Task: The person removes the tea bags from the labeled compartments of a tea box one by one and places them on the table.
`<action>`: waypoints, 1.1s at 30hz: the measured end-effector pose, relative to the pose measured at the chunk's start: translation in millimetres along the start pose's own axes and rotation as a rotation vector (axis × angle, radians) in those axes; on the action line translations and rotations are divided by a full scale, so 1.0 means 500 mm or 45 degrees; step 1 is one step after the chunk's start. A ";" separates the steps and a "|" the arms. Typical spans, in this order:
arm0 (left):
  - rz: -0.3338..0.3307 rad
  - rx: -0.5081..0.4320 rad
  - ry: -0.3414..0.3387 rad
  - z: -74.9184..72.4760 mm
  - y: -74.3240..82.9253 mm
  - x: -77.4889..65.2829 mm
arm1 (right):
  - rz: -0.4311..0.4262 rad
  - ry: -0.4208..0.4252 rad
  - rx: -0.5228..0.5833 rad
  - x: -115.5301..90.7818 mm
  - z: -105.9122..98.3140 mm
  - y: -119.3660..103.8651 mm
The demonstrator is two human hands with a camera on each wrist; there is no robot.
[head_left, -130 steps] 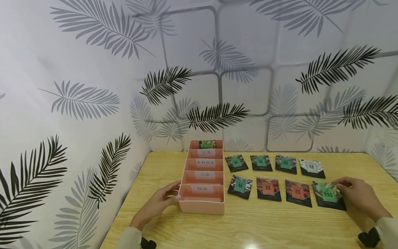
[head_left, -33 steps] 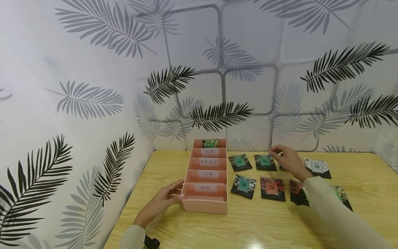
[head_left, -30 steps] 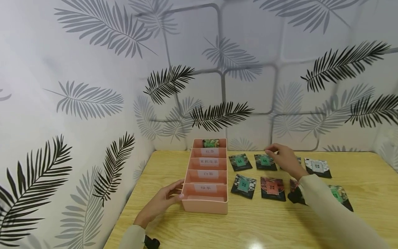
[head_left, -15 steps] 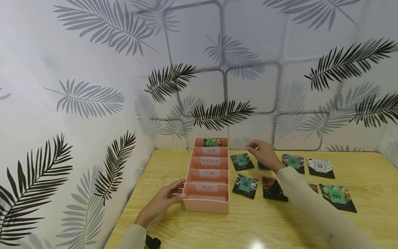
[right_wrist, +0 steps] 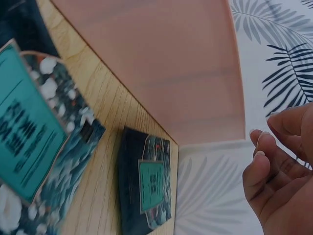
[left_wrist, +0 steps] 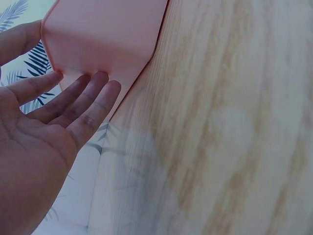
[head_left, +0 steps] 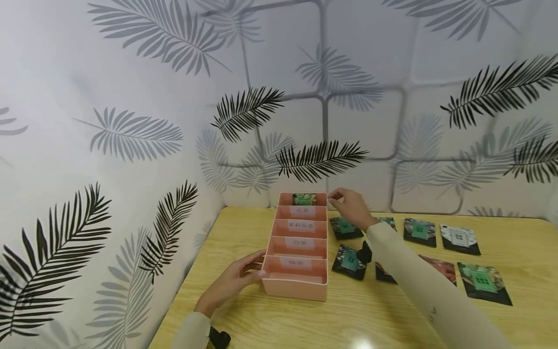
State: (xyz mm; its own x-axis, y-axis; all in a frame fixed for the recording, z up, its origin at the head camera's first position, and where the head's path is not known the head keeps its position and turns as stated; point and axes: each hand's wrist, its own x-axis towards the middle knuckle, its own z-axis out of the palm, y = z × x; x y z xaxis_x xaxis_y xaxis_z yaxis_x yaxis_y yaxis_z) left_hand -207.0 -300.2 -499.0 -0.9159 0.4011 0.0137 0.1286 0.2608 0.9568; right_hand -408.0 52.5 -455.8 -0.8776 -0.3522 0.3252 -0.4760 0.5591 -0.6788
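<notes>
A long pink box (head_left: 295, 289) with several label-bearing compartments stands on the table. In its rearmost compartment is a green tea sachet (head_left: 304, 199). My left hand (head_left: 233, 281) is at the box's front left corner; in the left wrist view its fingertips (left_wrist: 100, 78) touch the pink wall, fingers slightly bent. My right hand (head_left: 352, 208) is at the box's rear right corner, fingers bent, and no object shows in it. In the right wrist view, a gap separates the thumb from the other fingertips. Below that hand lies a dark sachet with a green label (head_left: 345, 228).
Several more tea sachets lie in two rows to the right, among them a white one (head_left: 459, 239), a red one (head_left: 440, 269) and a green one (head_left: 485, 282). My right forearm partly covers some. A leaf-patterned wall (head_left: 362, 126) rises behind the wooden table (head_left: 279, 325).
My right hand has gone from the green sachet at the far right, over the back row, leftward to the box's rear corner. The left hand has stayed at the box. The view has shifted slightly.
</notes>
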 end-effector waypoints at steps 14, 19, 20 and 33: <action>0.028 0.001 -0.004 -0.003 0.001 0.000 | 0.016 -0.053 -0.021 0.051 0.054 -0.039; 0.035 -0.005 -0.008 -0.002 -0.001 0.000 | 0.051 -0.047 -0.063 0.066 0.064 -0.038; 0.035 -0.008 -0.007 -0.002 -0.002 0.000 | 0.062 -0.045 -0.067 0.068 0.066 -0.037; 0.023 -0.028 -0.012 -0.006 -0.002 -0.001 | 0.147 -0.049 -0.031 0.089 0.075 -0.035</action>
State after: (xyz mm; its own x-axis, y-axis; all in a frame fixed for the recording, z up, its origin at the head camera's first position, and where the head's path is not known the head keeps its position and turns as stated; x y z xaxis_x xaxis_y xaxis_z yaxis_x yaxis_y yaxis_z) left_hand -207.9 -303.1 -499.1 -0.9098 0.4141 0.0282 0.1363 0.2340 0.9627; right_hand -436.6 -1.0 -454.0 -0.9239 -0.3132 0.2199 -0.3738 0.6154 -0.6940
